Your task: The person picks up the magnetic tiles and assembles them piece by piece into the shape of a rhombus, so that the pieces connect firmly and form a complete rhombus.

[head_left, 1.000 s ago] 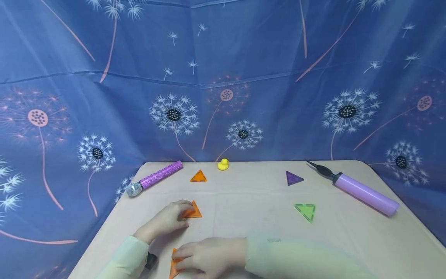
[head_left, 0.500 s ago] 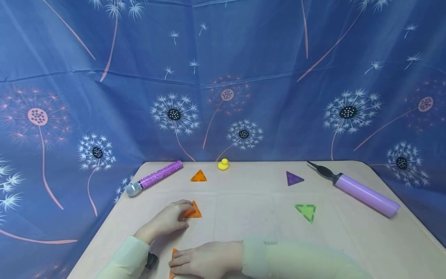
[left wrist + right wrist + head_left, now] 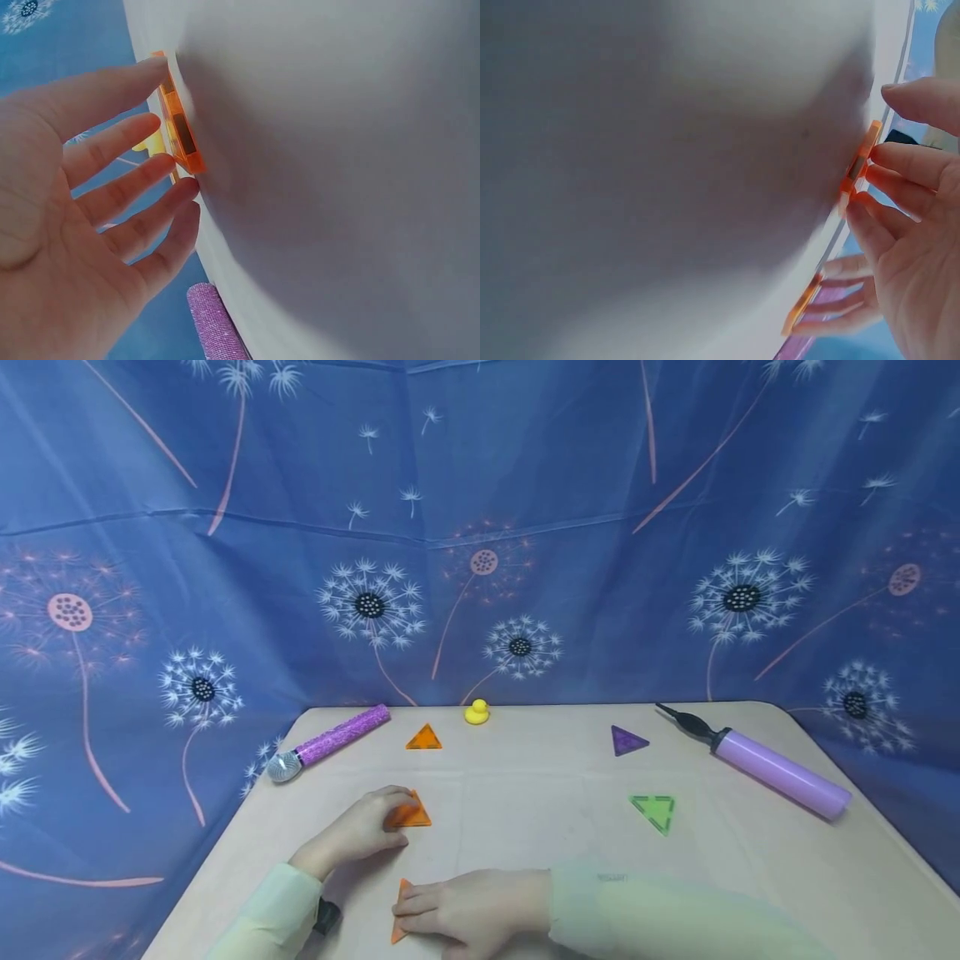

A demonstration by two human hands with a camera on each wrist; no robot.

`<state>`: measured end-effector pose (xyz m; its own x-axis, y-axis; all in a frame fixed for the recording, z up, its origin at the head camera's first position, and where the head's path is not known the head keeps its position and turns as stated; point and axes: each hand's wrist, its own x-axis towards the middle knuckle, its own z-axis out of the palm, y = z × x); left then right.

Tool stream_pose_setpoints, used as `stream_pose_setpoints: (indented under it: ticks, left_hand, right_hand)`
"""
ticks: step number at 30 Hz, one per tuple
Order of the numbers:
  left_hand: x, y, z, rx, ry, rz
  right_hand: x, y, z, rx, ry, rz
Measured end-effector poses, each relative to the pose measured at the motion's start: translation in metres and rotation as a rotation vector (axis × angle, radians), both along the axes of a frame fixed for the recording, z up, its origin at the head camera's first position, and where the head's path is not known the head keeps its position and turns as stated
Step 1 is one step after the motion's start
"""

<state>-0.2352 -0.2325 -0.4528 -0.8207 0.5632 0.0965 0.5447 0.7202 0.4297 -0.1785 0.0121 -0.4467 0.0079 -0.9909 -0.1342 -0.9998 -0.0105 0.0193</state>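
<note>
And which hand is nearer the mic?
Left. The left hand lies on the near side of the mic, a little right, not touching it; the right hand lies closer to the person and farther right.

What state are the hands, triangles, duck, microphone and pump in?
Left hand, touching middle orange triangle
Right hand, touching nearest orange triangle
Middle orange triangle, partly covered
Nearest orange triangle, partly covered
Farthest orange triangle, flat, untouched
Purple triangle, flat
Green triangle, flat
Duck, upright
Microphone, lying down
Pump, lying down
</note>
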Motion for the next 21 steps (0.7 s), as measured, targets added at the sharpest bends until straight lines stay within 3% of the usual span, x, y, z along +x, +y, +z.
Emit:
stream_pose_setpoints:
  ticks: [8, 12, 15, 21]
  left_hand:
    - [0.0, 0.003, 0.003, -0.003, -0.025, 0.022]
    - [-0.003, 0.005, 0.001, -0.001, -0.036, 0.041]
    - [-0.006, 0.007, 0.001, -0.006, -0.066, 0.088]
    - [-0.008, 0.01, 0.003, -0.01, -0.128, 0.152]
  right_hand:
    - [-0.004, 0.037, 0.003, -0.081, -0.035, -0.078]
    - [-0.009, 0.054, 0.003, -0.06, -0.136, -0.145]
    - [-0.013, 0.066, 0.004, -0.028, -0.237, -0.225]
    - [-0.016, 0.089, 0.003, -0.034, -0.309, -0.34]
